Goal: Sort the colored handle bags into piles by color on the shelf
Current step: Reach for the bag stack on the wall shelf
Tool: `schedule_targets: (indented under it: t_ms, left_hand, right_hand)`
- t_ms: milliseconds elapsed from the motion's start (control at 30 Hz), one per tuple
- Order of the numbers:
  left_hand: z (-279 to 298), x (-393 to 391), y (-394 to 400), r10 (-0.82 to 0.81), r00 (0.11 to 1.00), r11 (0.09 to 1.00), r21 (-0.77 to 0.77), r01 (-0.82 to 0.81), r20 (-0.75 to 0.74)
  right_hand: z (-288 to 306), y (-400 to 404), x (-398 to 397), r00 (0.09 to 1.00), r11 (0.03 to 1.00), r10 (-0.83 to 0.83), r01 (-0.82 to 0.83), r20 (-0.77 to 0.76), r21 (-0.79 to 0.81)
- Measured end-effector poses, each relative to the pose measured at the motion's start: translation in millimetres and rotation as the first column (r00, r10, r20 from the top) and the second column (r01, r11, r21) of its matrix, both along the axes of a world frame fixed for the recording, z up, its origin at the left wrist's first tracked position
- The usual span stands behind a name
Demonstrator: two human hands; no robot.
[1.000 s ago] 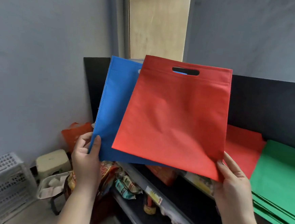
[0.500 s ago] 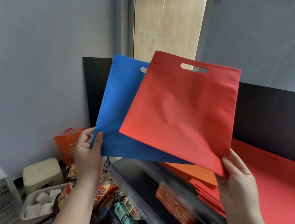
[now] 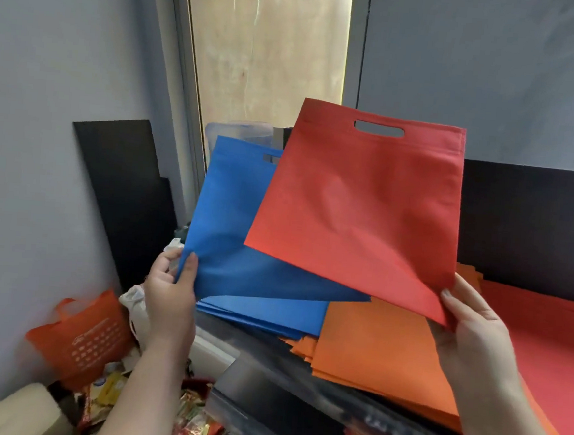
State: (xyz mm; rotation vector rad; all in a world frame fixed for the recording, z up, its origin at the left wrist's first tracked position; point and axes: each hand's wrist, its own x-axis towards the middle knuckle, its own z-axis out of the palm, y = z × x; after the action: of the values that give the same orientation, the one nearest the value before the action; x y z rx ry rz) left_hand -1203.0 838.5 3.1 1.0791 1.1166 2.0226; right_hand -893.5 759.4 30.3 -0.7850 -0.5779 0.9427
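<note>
At the bottom, snack packets [image 3: 190, 422] are lying under the left arm, beside an orange carry bag [image 3: 80, 338]. The left hand [image 3: 170, 290] is pinching the lower corner of the blue bag [image 3: 229, 233], and the right hand [image 3: 469, 331] is pinching the corner of the red bag [image 3: 358, 205]. Both bags are hanging above the shelf [image 3: 266, 380], where a blue pile [image 3: 264, 315], an orange pile [image 3: 378, 351] and a red pile [image 3: 550, 341] are lying. The red bag is covering part of the blue one and the dark back panel [image 3: 528, 229].

Orange pile [image 3: 381, 355] and blue pile [image 3: 264, 318] cover shelf front
</note>
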Motion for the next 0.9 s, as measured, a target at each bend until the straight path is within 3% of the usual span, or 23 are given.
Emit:
schedule_targets:
  t_ms: [267,367,467,567,600,633,700,733,800,900]
  left_hand:
    - [-22.4,-26.8,63.3,-0.153,0.984,0.967,-0.22,0.129,-0.093]
    - [-29.5,-31.3,74.2,-0.099,0.953,0.953,-0.303,0.009,-0.285]
    - [-31.8,-36.8,75.1,-0.048,0.832,0.946,-0.293,-0.14,-0.553]
    - [-21.9,-26.1,68.1,0.019,0.612,0.944,-0.188,-0.272,-0.79]
    - [-15.1,-17.6,64.3,0.016,0.614,0.954,-0.171,-0.245,-0.789]
    - [-5.6,-6.1,59.3,-0.028,0.687,0.972,-0.181,-0.152,-0.727]
    - [16.2,21.3,45.1,-0.244,0.829,0.962,-0.233,0.142,-0.504]
    - [26.9,35.2,36.9,-0.375,0.841,0.923,-0.24,0.3,-0.391]
    - [43.1,62.0,23.5,-0.602,0.772,0.796,-0.225,0.561,-0.205]
    - [52.8,103.0,11.5,-0.733,0.665,0.679,-0.211,0.703,-0.14]
  right_hand:
    - [-11.3,25.3,-22.1,0.996,0.996,-0.084,0.084,-0.01,-0.029]
    - [-14.4,29.7,-25.7,0.994,0.992,-0.113,0.113,0.001,-0.049]
    - [-16.7,29.9,-26.8,0.991,0.99,-0.132,0.133,0.016,-0.056]
    - [-16.9,25.8,-23.5,0.99,0.987,-0.14,0.142,0.028,-0.071]
    - [-15.7,23.3,-21.5,0.989,0.986,-0.144,0.146,0.035,-0.076]
    - [-14.1,20.1,-18.8,0.988,0.985,-0.15,0.153,0.042,-0.077]
    - [-9.9,10.9,-11.2,0.984,0.981,-0.17,0.174,0.053,-0.08]
    - [-7.9,4.6,-6.3,0.981,0.979,-0.184,0.188,0.057,-0.084]
    - [-4.9,-10.0,5.9,0.975,0.972,-0.212,0.217,0.066,-0.09]
    - [-3.2,-35.8,30.8,0.956,0.952,-0.281,0.289,0.082,-0.101]
